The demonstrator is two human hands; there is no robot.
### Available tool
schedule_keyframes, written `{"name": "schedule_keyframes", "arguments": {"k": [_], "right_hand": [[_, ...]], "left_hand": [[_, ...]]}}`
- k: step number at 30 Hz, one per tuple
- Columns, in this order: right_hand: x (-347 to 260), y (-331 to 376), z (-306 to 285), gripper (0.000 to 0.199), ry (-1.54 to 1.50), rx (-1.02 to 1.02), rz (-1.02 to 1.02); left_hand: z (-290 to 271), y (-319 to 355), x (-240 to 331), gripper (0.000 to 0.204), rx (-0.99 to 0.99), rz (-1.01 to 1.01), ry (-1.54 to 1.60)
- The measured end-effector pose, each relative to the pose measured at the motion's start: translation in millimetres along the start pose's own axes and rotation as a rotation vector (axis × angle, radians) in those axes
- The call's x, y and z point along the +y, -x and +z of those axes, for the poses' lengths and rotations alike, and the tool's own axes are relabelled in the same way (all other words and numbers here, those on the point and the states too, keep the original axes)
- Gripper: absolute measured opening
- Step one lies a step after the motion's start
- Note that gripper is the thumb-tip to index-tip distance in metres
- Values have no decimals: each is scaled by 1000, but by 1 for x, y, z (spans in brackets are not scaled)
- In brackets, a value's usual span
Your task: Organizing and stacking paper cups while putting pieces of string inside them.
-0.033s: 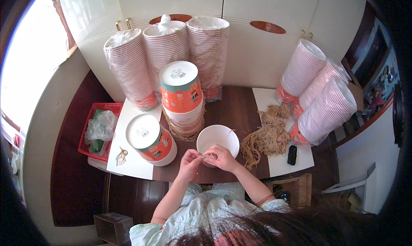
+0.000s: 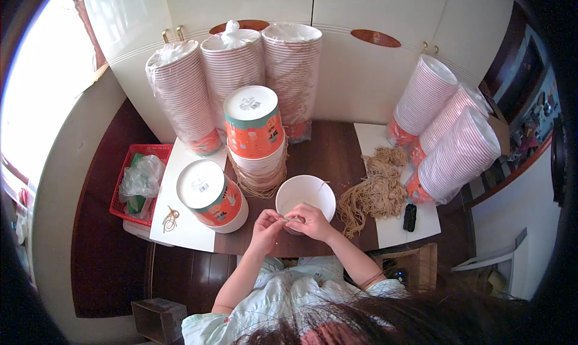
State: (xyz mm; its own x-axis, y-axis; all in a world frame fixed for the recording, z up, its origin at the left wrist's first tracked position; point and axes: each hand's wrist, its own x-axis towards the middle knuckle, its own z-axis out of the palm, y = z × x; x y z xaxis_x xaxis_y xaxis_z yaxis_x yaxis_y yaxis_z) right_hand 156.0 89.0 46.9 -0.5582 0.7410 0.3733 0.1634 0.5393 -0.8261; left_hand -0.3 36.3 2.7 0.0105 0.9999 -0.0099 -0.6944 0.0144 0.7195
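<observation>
At the near rim of the round white paper bucket [image 2: 307, 191], the left hand [image 2: 265, 227] and right hand [image 2: 309, 221] are pinching apparently thin tan cord [image 2: 285, 220], seemingly fastening it; the next move is likely needing steady tension.

Red basket [image 2: 123, 212] left; pale cabinet [image 2: 361, 80] behind.

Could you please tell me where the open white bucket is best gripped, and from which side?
Probably by the far rim of the white bucket, from the far side: its mouth faces up, leaving that edge exposed, whereas left hand and right hand block the near side.
</observation>
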Motion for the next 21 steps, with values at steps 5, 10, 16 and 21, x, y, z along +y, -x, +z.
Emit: {"name": "schedule_keyframes", "arguments": {"k": [5,10,16,21], "right_hand": [[7,-1,4,12,99,50,-196],[11,0,8,8,64,28,-72],[9,1,7,5,55,-29,6],[11,2,8,6,44,-40,30]], "left_hand": [[-4,-1,-3,17,-10,7,-8],[-6,-1,-3,17,-6,12,-72],[-3,1,1,17,12,34,-195],[-10,2,1,13,55,91,-304]]}}
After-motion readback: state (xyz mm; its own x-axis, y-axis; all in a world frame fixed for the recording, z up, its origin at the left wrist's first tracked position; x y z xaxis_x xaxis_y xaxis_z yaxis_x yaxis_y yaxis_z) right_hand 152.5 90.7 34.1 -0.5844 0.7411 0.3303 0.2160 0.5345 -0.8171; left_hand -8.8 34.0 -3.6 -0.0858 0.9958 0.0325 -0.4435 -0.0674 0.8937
